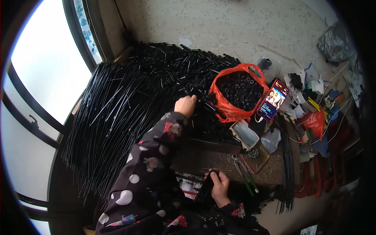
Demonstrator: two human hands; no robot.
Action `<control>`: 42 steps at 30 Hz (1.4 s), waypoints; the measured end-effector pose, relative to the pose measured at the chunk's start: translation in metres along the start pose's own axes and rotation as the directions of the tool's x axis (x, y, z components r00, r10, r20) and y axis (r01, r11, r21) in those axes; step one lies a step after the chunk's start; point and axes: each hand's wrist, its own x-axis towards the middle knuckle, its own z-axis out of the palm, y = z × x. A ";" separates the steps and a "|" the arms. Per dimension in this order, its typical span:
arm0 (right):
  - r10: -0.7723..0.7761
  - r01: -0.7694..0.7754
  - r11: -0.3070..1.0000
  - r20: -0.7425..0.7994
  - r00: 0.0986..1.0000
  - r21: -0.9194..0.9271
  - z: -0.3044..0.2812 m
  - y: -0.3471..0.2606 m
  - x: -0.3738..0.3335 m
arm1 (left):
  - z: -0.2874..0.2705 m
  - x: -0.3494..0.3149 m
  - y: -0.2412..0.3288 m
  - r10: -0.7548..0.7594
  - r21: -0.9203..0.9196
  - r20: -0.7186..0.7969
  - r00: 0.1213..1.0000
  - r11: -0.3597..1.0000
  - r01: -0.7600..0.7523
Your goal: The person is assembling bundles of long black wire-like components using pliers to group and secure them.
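Observation:
My left hand [185, 106] is closed at the near edge of a heap of short black tube-like pieces [176, 64]. Whatever its fingers hold is hidden. Lower down, over the front edge of the wooden bench [203, 158], my right hand [220, 188] grips a bundle of thin black rods [203, 190]. Fine wire-like ends stick out above its thumb. Beside the right hand lie pliers with green handles [243, 175]. Long thin black rods [109, 113] are spread in a large stack to the left of my left arm.
A red plastic bag [226, 113] of small black ring-shaped parts stands behind a pale open box [245, 135]. A lit phone [273, 100] with a cable leans at its right. More rods [287, 168] overhang the bench's right end. Clutter [313, 105] fills the right; windows [43, 51] stand left.

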 end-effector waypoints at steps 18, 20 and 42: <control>-0.083 0.089 0.986 0.048 0.995 -0.140 0.006 -0.010 -0.029 | -0.007 -0.057 0.044 -0.150 -0.140 0.027 0.988 0.978 0.153; -0.150 0.147 0.973 -0.004 0.989 -0.176 -0.010 -0.009 -0.028 | -0.002 -0.052 0.053 -0.232 -0.492 -0.155 0.960 0.861 0.128; -0.104 0.114 0.986 0.084 0.991 -0.118 0.013 0.000 -0.050 | -0.062 -0.251 0.069 0.020 -0.727 0.569 0.822 -0.455 0.515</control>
